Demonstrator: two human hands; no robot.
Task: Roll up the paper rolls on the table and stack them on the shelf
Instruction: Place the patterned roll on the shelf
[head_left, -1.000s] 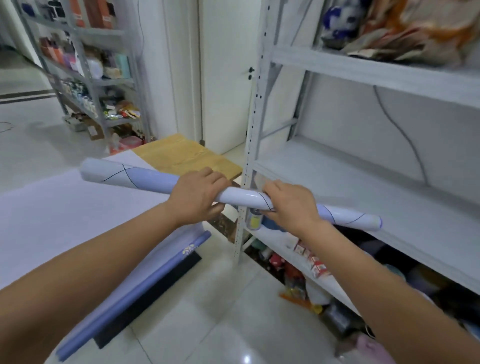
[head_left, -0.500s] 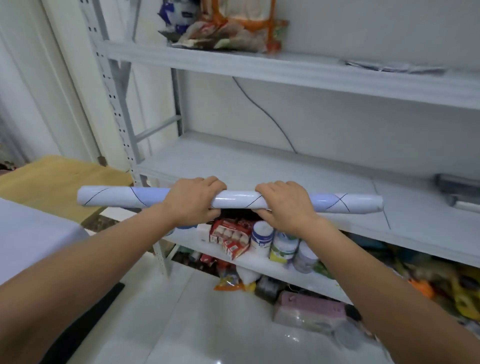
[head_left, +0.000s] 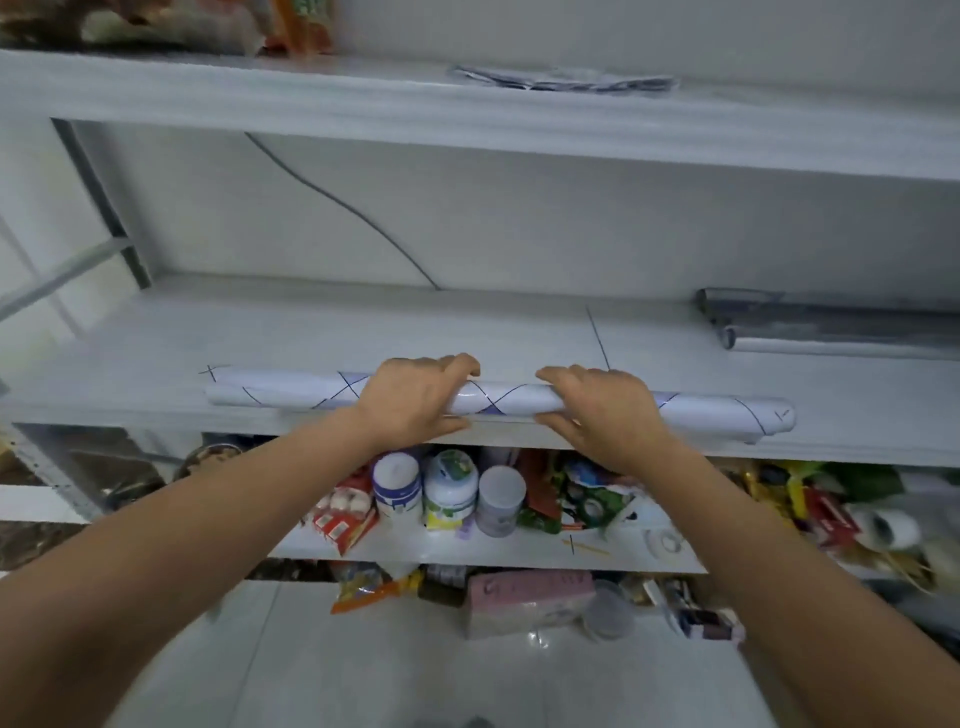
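Note:
A rolled white paper roll (head_left: 291, 397) with thin dark lines lies level along the front edge of the middle white shelf (head_left: 363, 332). My left hand (head_left: 415, 402) grips it left of its middle, fingers over the top and thumb underneath. My right hand (head_left: 602, 410) grips it just right of the middle in the same way. Both ends of the roll stick out past my hands. I cannot tell whether the roll rests on the shelf board or hovers just above it.
Two grey rolls (head_left: 831, 325) lie at the shelf's back right. The upper shelf (head_left: 467, 109) carries papers and bags. Below, a lower shelf (head_left: 493, 545) is crowded with jars (head_left: 449, 488) and packets. A pink pack (head_left: 527, 597) sits on the tiled floor.
I have turned from the table to face the shelf. Both hands carried the roll forward and set it level at the middle shelf's front edge.

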